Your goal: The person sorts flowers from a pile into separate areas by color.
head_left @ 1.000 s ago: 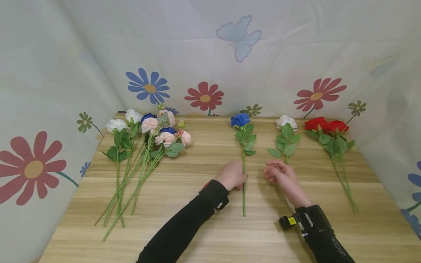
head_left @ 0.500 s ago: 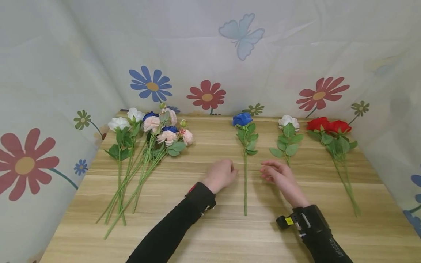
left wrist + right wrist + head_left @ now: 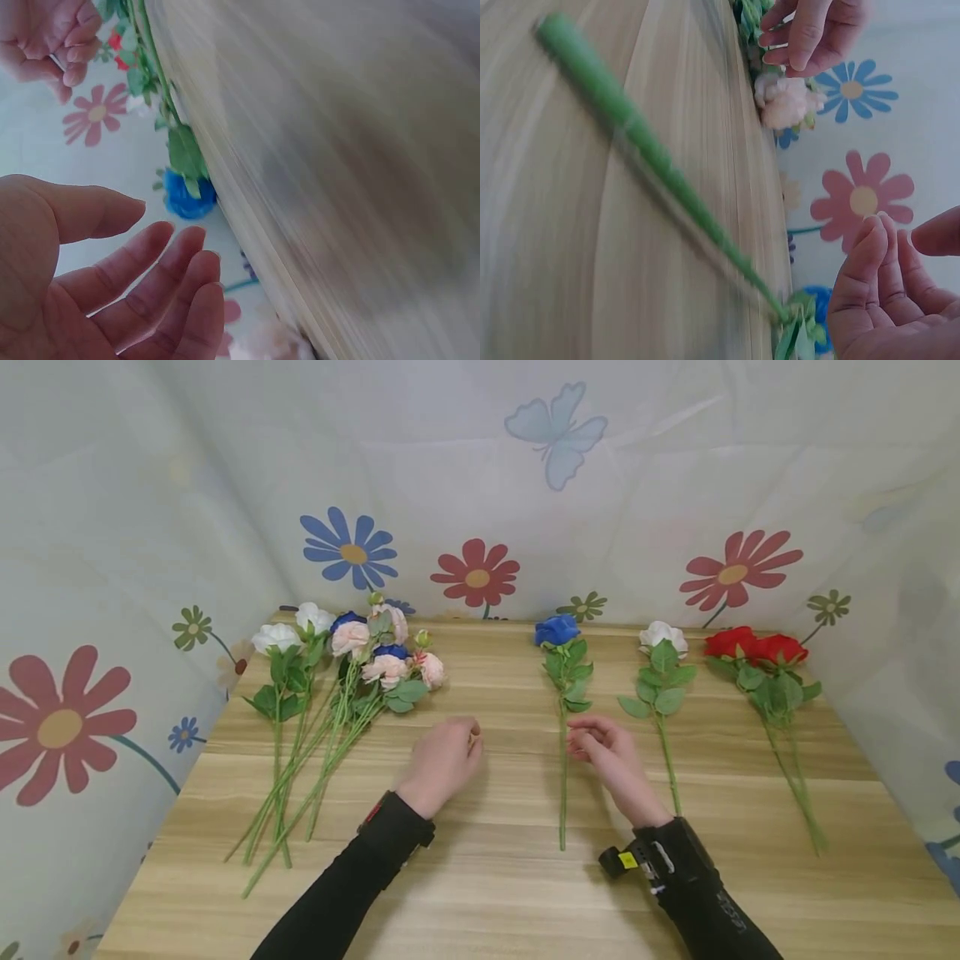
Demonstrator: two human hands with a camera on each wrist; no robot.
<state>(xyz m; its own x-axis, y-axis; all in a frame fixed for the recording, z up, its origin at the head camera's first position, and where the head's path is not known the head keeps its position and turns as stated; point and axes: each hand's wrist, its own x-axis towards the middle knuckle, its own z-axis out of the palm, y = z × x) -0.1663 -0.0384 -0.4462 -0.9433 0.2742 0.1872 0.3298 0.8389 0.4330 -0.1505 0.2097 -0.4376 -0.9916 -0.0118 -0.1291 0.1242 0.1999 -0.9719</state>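
A blue artificial rose [image 3: 557,630] lies in the middle of the table, its green stem [image 3: 652,154] running toward the near edge. My left hand [image 3: 441,767] hovers left of it; the left wrist view shows loosely bent fingers [image 3: 142,296] with a gap to the thumb and nothing between. My right hand [image 3: 617,770] is beside the blue rose's stem on its right, fingertips close to it; whether they touch is unclear. The right wrist view shows its fingers [image 3: 862,289] bent and holding nothing. Right of that hand lies a white rose [image 3: 663,639].
On the left lies a spread of several flowers: white roses [image 3: 276,637], pink blooms [image 3: 386,670] and blue ones, stems crossing. Two red roses [image 3: 778,650] lie at the far right of the wooden table [image 3: 495,893]. A flower-printed cloth [image 3: 420,460] hangs behind.
My left hand has let go of the blue rose's stem and moved left. My right hand has shifted left toward that stem, uncovering the white rose's stem.
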